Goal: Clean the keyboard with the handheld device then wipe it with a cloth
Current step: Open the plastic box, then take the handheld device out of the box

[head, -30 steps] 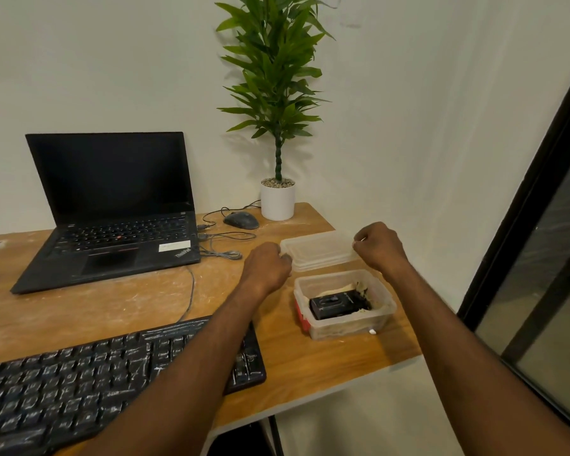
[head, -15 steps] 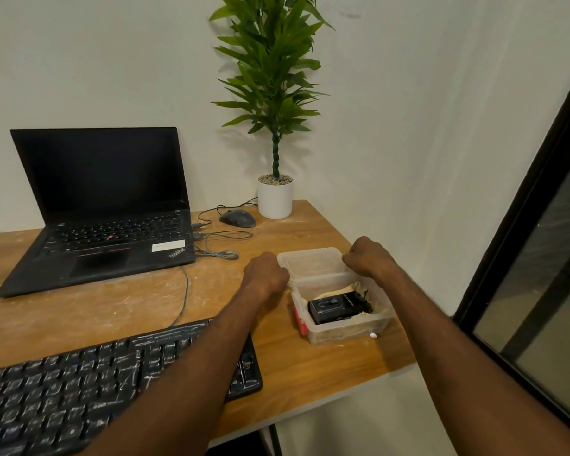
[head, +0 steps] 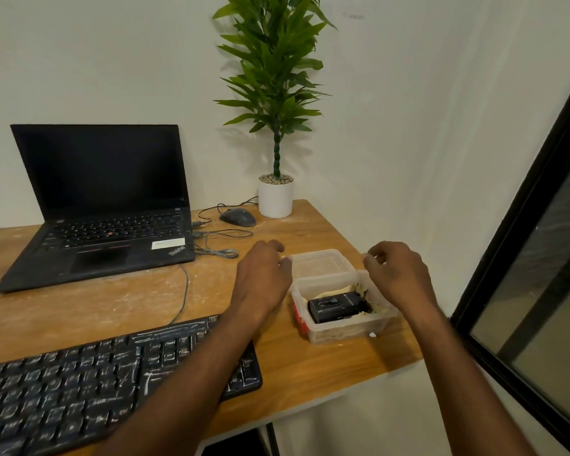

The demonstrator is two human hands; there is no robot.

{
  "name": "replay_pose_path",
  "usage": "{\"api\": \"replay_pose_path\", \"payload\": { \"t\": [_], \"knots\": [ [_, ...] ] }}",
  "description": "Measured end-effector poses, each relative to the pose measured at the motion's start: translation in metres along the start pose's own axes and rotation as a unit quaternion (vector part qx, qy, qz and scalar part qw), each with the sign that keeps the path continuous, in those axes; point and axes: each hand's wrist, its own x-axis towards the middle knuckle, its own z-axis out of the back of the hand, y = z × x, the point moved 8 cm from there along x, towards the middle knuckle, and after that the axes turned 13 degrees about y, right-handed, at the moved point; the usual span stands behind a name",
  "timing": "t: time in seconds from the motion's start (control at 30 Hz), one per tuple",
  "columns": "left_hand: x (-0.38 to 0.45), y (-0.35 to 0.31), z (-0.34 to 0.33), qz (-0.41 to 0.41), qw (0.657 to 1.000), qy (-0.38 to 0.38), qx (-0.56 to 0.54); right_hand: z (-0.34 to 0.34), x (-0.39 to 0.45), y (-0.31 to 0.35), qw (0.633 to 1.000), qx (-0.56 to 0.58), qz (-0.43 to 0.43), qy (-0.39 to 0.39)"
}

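Wooden desk point(head: 310, 360), lid point(head: 320, 263) off behind the tub point(head: 343, 329). Both hands, left hand point(head: 260, 284) and right hand point(head: 399, 274), loosely curled, holding nothing. Handheld device point(head: 336, 306) sits inside; I'd steady the tub, lift it straight out toward the dusty keyboard point(head: 79, 396).

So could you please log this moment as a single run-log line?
stage: lid off | lid: behind container | device: in container | left hand: open | right hand: open | keyboard: dusty, untouched

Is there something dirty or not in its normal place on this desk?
Yes. The black keyboard at the near edge is streaked with whitish marks across its keys. The wooden desk also shows pale smears. The container's lid lies behind the open plastic container.
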Motion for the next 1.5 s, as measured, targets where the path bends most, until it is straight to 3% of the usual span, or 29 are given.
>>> {"api": "replay_pose_path", "payload": {
  "t": [0.07,0.17,0.33,0.5,0.7,0.93,1.1,1.23,1.4,1.5],
  "knots": [
    [-0.019,-0.022,0.003,-0.05,0.999,0.003,-0.008,-0.003,-0.021,0.002,1.0,0.002,0.001,0.019],
    [-0.031,-0.045,-0.012,-0.083,0.993,0.072,0.043,-0.019,-0.036,0.003,0.999,-0.022,-0.008,0.045],
    [-0.024,-0.048,-0.039,-0.072,0.968,0.174,0.168,-0.032,-0.039,0.006,0.993,-0.11,-0.016,0.035],
    [-0.021,-0.05,-0.046,-0.079,0.947,0.239,0.2,-0.033,-0.04,0.011,0.988,-0.151,-0.017,0.035],
    [-0.021,-0.055,-0.038,-0.092,0.961,0.201,0.168,-0.033,-0.04,0.009,0.992,-0.108,-0.029,0.051],
    [-0.035,-0.07,-0.004,-0.141,0.978,0.092,0.124,-0.016,-0.045,0.007,0.996,0.086,-0.013,0.005],
    [-0.051,-0.076,0.023,-0.166,0.983,0.015,0.08,-0.014,-0.056,0.016,0.93,0.366,-0.01,0.006],
    [-0.059,-0.068,0.035,-0.163,0.986,-0.003,0.043,-0.03,-0.064,0.031,0.833,0.551,-0.019,0.057],
    [-0.067,-0.051,0.042,-0.15,0.989,-0.012,0.0,-0.05,-0.071,0.056,0.767,0.634,-0.036,0.093],
    [-0.071,-0.04,0.046,-0.143,0.99,-0.014,-0.012,-0.062,-0.072,0.064,0.756,0.645,-0.054,0.096]
  ]
}}
